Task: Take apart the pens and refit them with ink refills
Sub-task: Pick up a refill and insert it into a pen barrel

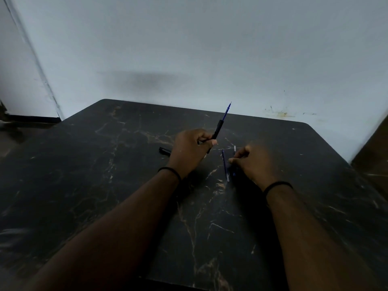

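My left hand (190, 150) grips a black pen barrel (217, 130), held tilted up and to the right, with a blue ink refill (227, 111) sticking out of its top end. My right hand (255, 163) rests low on the table with its fingers curled; a second refill (234, 149) pokes out past its fingertips, and whether the fingers pinch it I cannot tell. A loose blue refill (225, 165) lies on the table just left of that hand. A black pen part (164, 150) lies left of my left hand.
The work surface is a dark marble-patterned table (105, 175) pushed against a pale wall (210, 49). Its far edge runs just behind the hands. A brown surface (375, 152) stands at the right edge of the view.
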